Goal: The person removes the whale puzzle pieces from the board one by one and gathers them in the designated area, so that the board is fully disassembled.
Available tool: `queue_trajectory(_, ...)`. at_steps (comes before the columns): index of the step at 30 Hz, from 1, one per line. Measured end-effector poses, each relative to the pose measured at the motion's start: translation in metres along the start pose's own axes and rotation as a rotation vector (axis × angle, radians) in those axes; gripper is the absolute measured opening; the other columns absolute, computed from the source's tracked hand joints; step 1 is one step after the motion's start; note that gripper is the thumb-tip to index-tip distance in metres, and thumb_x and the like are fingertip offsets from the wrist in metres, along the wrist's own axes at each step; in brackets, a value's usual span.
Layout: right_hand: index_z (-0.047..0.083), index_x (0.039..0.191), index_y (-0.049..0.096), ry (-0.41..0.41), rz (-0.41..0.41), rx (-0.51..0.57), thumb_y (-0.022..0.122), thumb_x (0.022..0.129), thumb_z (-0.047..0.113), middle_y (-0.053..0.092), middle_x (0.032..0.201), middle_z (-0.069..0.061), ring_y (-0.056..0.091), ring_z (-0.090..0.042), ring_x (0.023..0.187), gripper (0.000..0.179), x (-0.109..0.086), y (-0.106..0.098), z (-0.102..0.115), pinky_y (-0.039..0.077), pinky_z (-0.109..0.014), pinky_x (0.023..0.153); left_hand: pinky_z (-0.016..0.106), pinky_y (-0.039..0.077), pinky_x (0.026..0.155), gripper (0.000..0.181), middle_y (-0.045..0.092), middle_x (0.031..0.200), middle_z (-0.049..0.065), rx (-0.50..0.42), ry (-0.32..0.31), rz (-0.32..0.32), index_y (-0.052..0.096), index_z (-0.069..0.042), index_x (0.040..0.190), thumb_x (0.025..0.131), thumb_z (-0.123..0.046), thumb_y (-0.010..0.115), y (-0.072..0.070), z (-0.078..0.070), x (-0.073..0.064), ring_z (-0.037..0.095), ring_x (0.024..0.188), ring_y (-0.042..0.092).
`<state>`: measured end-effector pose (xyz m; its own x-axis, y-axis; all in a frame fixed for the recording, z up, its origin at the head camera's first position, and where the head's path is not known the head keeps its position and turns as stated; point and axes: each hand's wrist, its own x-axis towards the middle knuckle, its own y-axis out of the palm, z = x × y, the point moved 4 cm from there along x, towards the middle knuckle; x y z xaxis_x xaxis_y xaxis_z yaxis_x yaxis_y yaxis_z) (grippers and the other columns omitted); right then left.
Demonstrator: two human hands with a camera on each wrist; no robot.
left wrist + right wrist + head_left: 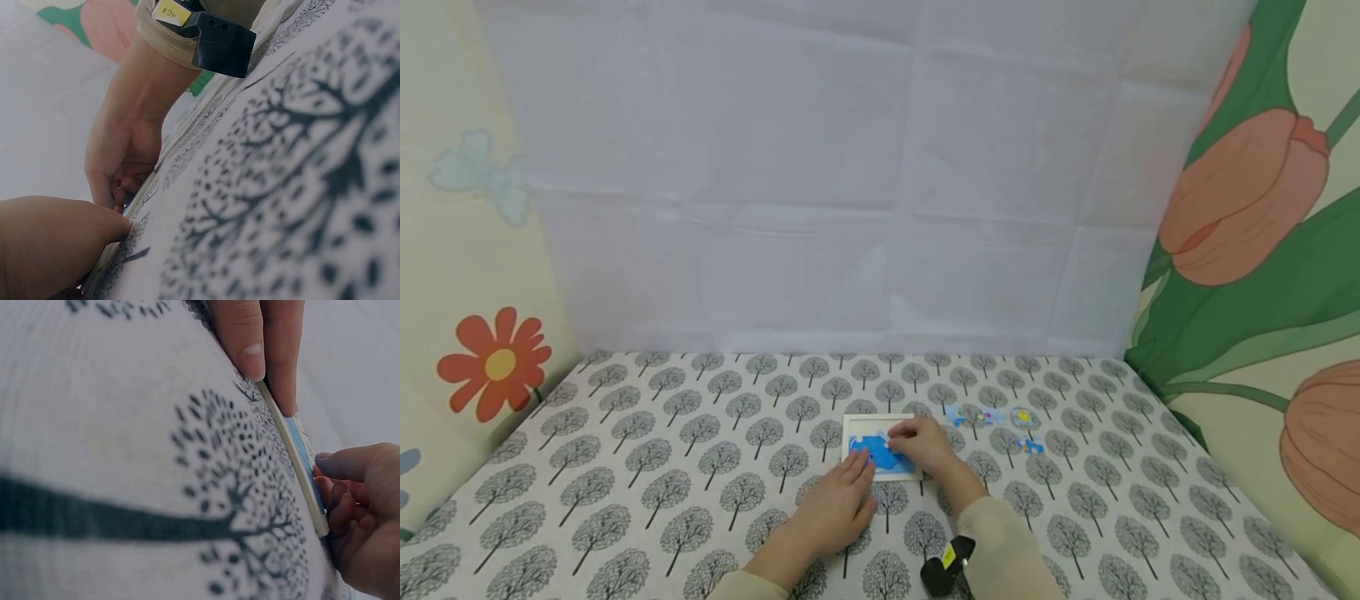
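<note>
A white sheet (790, 183) fills the back, with creases running across and down it. In front of it spreads the worktop (700, 504), patterned with rows of black trees. The right wall (1337, 50) carries large pink tulips (1240, 200) with green leaves; the left wall (445, 275), cream, shows a red flower (501, 362) and, higher up, a pale blue butterfly (482, 175).

Two arms in cream sleeves reach in from the near side, the right sleeve (1007, 550) showing more than the left sleeve (748, 586). The left hand (835, 508) is relaxed, its fingers fairly straight and together, and rests on the near left part of the frame without gripping it. The right hand (925, 446) bends over the frame's right side, fingers curled in and thumb close to them; whether it pinches anything cannot be told, as the fingers hide what is beneath.

The frame (880, 416), white and rectangular, lies flat on the worktop between the hands, near the middle of the head view. Blue artwork (876, 450) fills much of its inside. A black camera (946, 567) with a yellow label sits at the right wrist.

Right of the frame, apart from it, lie loose pieces: a light blue strip (973, 416) with coloured spots, a roundish sun piece (1022, 417) beside it, and a small blue piece (1032, 446) nearer the person.
</note>
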<state>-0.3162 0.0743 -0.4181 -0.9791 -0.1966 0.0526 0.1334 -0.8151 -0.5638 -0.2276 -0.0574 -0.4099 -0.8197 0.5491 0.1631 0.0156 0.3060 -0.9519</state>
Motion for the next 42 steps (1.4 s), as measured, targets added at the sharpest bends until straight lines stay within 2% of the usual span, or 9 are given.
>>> queue_trajectory(14, 0.002, 0.087, 0.064, 0.013, -0.004, 0.094, 0.060, 0.079, 0.006, 0.058, 0.076, -0.002, 0.053, -0.013, 0.066, 0.010, 0.0015, 0.0006, -0.0027, 0.046, -0.025, 0.058, 0.043, 0.023, 0.098, 0.049, 0.031, 0.131, 0.025, -0.008, 0.002, -0.016, 0.040, 0.011, 0.123, 0.088, -0.023, 0.046, 0.0008, 0.0004, 0.0001, 0.035, 0.122, 0.025)
queue_trajectory(20, 0.004, 0.085, 0.064, 0.014, -0.019, 0.094, 0.061, 0.078, 0.007, 0.058, 0.076, -0.001, 0.052, -0.013, 0.068, 0.008, 0.0020, 0.0015, -0.0029, 0.046, -0.027, 0.061, 0.043, 0.023, 0.098, 0.049, 0.031, 0.131, 0.025, -0.020, 0.002, -0.012, 0.040, 0.011, 0.123, 0.088, -0.023, 0.047, 0.0005, 0.0005, -0.0011, 0.035, 0.122, 0.025)
queue_trajectory(26, 0.005, 0.081, 0.063, 0.037, -0.059, 0.110, 0.062, 0.076, 0.007, 0.055, 0.072, 0.000, 0.050, -0.013, 0.067, 0.005, 0.0010, 0.0000, -0.0011, 0.044, -0.027, 0.061, 0.043, 0.022, 0.099, 0.049, 0.030, 0.132, 0.024, -0.029, -0.006, 0.002, 0.039, 0.009, 0.124, 0.088, -0.023, 0.046, 0.0013, 0.0010, 0.0002, 0.034, 0.122, 0.024)
queue_trajectory(42, 0.005, 0.079, 0.059, 0.157, -0.067, 0.272, 0.064, 0.073, 0.003, 0.055, 0.073, -0.002, 0.051, -0.014, 0.067, 0.008, 0.0024, -0.0005, -0.0028, 0.045, -0.025, 0.062, 0.043, 0.023, 0.098, 0.049, 0.031, 0.132, 0.024, -0.016, -0.002, -0.011, 0.040, 0.009, 0.124, 0.087, -0.024, 0.047, 0.0011, 0.0008, 0.0000, 0.035, 0.122, 0.024)
